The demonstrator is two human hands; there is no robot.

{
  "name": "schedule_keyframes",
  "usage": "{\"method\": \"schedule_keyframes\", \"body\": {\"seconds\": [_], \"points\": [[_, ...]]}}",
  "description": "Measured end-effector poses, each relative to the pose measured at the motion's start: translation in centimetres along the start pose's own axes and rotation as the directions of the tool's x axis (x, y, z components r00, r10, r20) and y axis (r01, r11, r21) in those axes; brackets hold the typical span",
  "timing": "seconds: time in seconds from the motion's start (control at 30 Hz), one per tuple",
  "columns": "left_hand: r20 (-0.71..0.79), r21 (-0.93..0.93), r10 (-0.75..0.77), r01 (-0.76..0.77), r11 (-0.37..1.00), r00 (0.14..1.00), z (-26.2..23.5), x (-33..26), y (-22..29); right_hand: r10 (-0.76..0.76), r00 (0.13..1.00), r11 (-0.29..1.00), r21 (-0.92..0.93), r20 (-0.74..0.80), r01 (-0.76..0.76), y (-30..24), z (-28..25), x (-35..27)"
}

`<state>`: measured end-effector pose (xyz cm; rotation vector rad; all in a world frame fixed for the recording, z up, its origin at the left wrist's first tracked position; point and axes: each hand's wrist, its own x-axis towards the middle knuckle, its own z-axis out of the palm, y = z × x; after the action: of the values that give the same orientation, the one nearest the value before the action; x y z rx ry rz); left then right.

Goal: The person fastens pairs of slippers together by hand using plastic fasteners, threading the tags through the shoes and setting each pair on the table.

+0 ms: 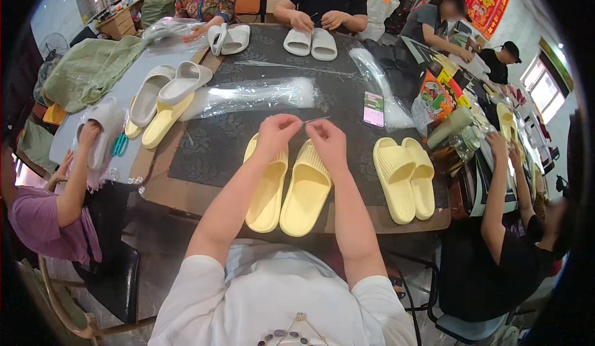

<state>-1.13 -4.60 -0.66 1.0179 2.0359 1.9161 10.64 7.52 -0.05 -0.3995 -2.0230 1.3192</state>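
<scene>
My left hand (279, 133) and my right hand (327, 144) are close together over the near middle of the table, each with its fingers pinched. Between the fingertips runs a thin, stiff-looking strip (318, 119), perhaps a tie; its exact kind is too small to tell. Below my hands lies a pair of yellow slide sandals, the left sandal (265, 200) beside the right sandal (305, 200), heels toward me. My wrists partly cover their ribbed straps. Another pair of yellow slides (395, 185) rests to the right, side by side.
Clear plastic sleeves (254, 95) lie beyond my hands, with thin strips (291, 68) behind them. A phone (373, 109) is at right, near a glass jar (462, 146). Grey slides (155, 92) and teal scissors (119, 145) are left. Several people work around the table (204, 160).
</scene>
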Motion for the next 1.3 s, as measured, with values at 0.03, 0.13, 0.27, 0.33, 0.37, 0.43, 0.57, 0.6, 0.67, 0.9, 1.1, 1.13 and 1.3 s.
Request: {"method": "schedule_keyframes", "body": {"seconds": [0.03, 0.13, 0.27, 0.33, 0.37, 0.43, 0.57, 0.6, 0.67, 0.9, 1.1, 1.13, 1.3], "points": [[0.045, 0.057, 0.011, -0.014, 0.998, 0.999, 0.0, 0.0, 0.0, -0.017, 1.0, 1.0, -0.009, -0.001, 0.017, 0.0, 0.1, 0.0], [-0.02, 0.027, -0.004, 0.005, 1.0, 1.0, -0.2, 0.0, 0.2, 0.062, 0.99, 0.994, 0.102, -0.125, -0.049, -0.2, 0.2, 0.0], [0.019, -0.02, -0.066, 0.067, 0.998, 0.998, -0.3, 0.0, 0.5, 0.097, 0.985, 0.993, 0.081, -0.145, -0.085, -0.4, 0.0, 0.0], [0.052, 0.023, -0.026, 0.025, 0.999, 0.998, -0.1, -0.2, 0.6, -0.002, 0.998, 1.0, -0.029, -0.06, 0.001, -0.4, -0.1, -0.1], [0.096, 0.066, -0.018, 0.012, 0.998, 0.995, 0.0, -0.3, 0.6, -0.063, 0.997, 0.992, -0.111, 0.039, 0.067, -0.4, -0.2, -0.1], [0.043, 0.013, -0.02, 0.019, 1.0, 0.999, 0.0, -0.2, 0.6, -0.032, 0.999, 0.997, -0.076, 0.023, 0.034, -0.3, -0.2, 0.0], [-0.015, -0.149, -0.104, 0.101, 0.984, 0.994, -0.5, 0.1, 0.7, 0.111, 0.983, 0.993, 0.041, -0.145, -0.106, -0.8, -0.5, 0.1], [-0.035, -0.159, -0.133, 0.125, 0.979, 0.991, -0.6, 0.1, 0.7, 0.061, 0.984, 0.998, -0.015, -0.168, -0.064, -1.2, -0.5, 0.0], [-0.054, -0.168, -0.156, 0.145, 0.975, 0.986, -0.8, 0.1, 0.8, 0.005, 0.981, 0.997, -0.071, -0.192, -0.019, -2.3, -0.7, -0.3], [-0.093, -0.308, -0.266, 0.227, 0.924, 0.959, -1.4, 0.3, 1.0, -0.095, 0.995, 0.948, -0.307, -0.029, 0.081, -7.2, -2.0, -5.5], [-0.108, -0.337, -0.224, 0.177, 0.925, 0.968, -0.8, 0.3, 0.5, 0.103, 0.972, 0.733, -0.677, 0.213, 0.071, -7.4, -1.2, -10.6], [-0.118, -0.338, -0.212, 0.162, 0.927, 0.97, -0.8, 0.3, 0.4, 0.145, 0.964, 0.687, -0.724, 0.221, 0.063, -7.1, -0.5, -10.5], [-0.127, -0.343, -0.203, 0.149, 0.927, 0.971, -1.2, 0.4, 0.4, 0.039, 0.979, 0.716, -0.689, 0.202, 0.114, -5.4, 3.5, -9.1]]}}
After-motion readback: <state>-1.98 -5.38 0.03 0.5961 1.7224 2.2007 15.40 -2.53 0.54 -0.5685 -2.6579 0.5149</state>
